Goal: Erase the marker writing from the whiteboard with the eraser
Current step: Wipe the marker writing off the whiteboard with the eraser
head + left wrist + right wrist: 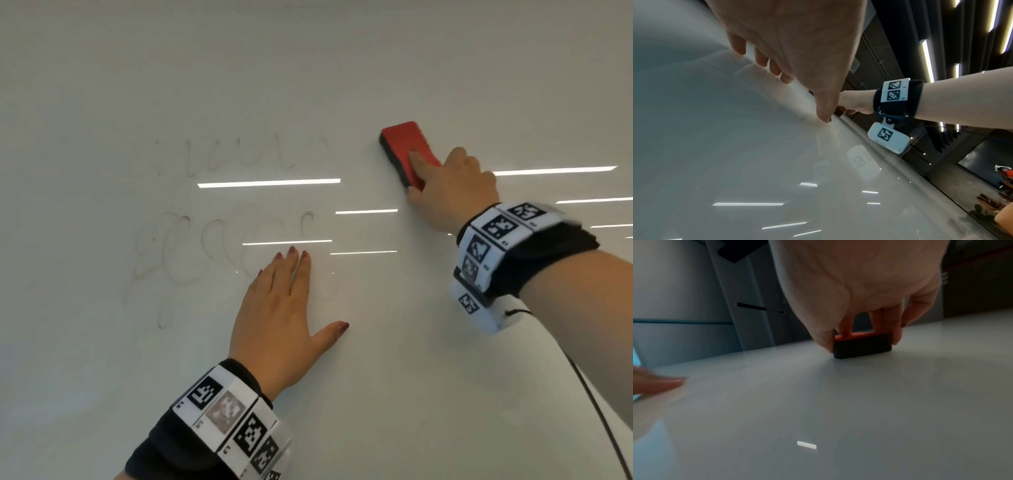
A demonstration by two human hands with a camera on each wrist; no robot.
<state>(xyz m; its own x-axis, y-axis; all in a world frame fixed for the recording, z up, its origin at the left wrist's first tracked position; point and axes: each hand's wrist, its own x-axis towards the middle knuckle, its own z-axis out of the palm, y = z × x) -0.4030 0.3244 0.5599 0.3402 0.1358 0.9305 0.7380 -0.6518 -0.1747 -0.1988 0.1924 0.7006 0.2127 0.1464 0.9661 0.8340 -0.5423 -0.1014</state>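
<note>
Gripping the eraser [407,150] against the whiteboard [376,68], the right hand [448,188] is mid-wipe; left hand [277,308] lies flat; faint writing [219,219] probably wants a leftward pass.

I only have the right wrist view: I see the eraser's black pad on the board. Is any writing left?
Observer: Yes. In the head view, faint writing remains left of the eraser, with a second faint line below it.
Operator: Where is the left hand?
Observer: The left hand lies flat on the whiteboard, fingers straight, at the right end of the lower line.
Operator: How is the eraser held?
Observer: The right hand grips its lower end, one finger on the red back.
</note>
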